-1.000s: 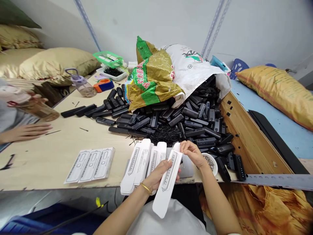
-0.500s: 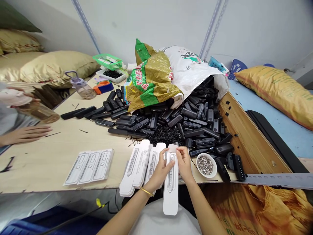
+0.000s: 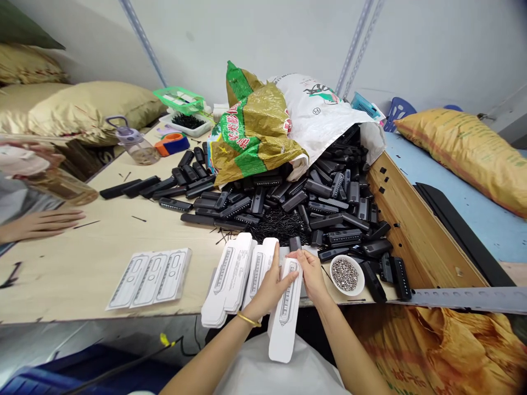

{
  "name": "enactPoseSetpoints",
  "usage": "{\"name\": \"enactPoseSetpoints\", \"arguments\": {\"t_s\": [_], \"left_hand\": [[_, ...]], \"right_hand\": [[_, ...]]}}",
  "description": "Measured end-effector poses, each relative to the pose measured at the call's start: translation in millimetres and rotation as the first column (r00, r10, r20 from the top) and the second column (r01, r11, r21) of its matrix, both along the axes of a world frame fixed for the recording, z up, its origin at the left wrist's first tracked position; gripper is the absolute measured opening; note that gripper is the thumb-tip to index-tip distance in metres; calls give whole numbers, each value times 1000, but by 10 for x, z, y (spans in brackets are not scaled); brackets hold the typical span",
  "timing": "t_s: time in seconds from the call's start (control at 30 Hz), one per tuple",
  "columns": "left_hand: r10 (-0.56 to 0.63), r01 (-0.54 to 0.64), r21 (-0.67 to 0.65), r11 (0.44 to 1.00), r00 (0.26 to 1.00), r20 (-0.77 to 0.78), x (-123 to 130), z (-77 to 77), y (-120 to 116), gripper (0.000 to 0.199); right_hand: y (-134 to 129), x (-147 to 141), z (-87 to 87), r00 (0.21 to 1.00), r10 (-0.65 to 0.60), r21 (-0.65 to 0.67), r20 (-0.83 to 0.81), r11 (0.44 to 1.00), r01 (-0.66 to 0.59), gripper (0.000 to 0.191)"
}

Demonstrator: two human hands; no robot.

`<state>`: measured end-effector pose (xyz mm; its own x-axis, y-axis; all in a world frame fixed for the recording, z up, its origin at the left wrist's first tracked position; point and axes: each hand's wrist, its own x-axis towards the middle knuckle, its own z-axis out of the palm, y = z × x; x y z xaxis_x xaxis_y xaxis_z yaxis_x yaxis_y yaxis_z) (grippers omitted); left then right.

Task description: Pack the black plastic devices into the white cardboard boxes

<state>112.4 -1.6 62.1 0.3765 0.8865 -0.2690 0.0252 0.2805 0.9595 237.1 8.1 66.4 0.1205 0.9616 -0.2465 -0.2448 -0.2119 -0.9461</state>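
A long white paper box (image 3: 284, 329) with a printed line drawing is held over the table's front edge, its lower end toward me and tilted slightly left. My left hand (image 3: 267, 288) is closed around its sides, thumb lying on the front face. At the box's upper end, my right hand (image 3: 312, 274) pinches the end with bent fingers; the flap there is mostly hidden by them. Just left of the box lie stacks of flat white cartons (image 3: 225, 285) with similar print. A white bowl (image 3: 348, 291) of small metal pieces sits right of my right hand.
Black plastic cases (image 3: 242, 208) and thin black sticks (image 3: 280, 225) are heaped behind my hands, under woven sacks (image 3: 263, 131). Printed white sheets (image 3: 150, 277) lie left. At far left, another person's hand (image 3: 45, 225) rests near a bottle (image 3: 66, 185). A wooden board (image 3: 407, 236) borders the right.
The box has tilted, its lower end shifting left and one side face now showing. Its raised top flap no longer stands up; my right fingers are over that end.
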Motion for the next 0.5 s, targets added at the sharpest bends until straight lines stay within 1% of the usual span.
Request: {"name": "enactPoseSetpoints", "arguments": {"t_s": [0.07, 0.17, 0.23, 0.37, 0.47, 0.5], "left_hand": [[17, -15, -55, 998, 1000, 26, -4, 38, 51, 101], [49, -45, -130, 990, 998, 27, 10, 97, 142, 105], [55, -54, -103, 993, 998, 9, 43, 140, 204, 103], [95, -93, 43, 995, 994, -46, 152, 232, 331, 96], [166, -164, 49, 985, 985, -41, 188, 299, 433, 90], [184, -183, 42, 982, 983, -23, 178, 319, 461, 87]], "right_hand": [[-50, 9, 10, 998, -3, 50, 64, 999, 0, 35], [-70, 12, 46, 996, 27, 51, 84, 998, -31, 33], [-37, 6, 84, 996, 16, 64, 87, 998, -22, 33], [97, 6, 146, 992, -71, 144, 104, 988, 55, 33], [240, 75, 140, 995, -51, 139, 82, 990, 40, 34], [296, 114, 126, 996, -72, 133, 56, 989, 64, 35]]}}
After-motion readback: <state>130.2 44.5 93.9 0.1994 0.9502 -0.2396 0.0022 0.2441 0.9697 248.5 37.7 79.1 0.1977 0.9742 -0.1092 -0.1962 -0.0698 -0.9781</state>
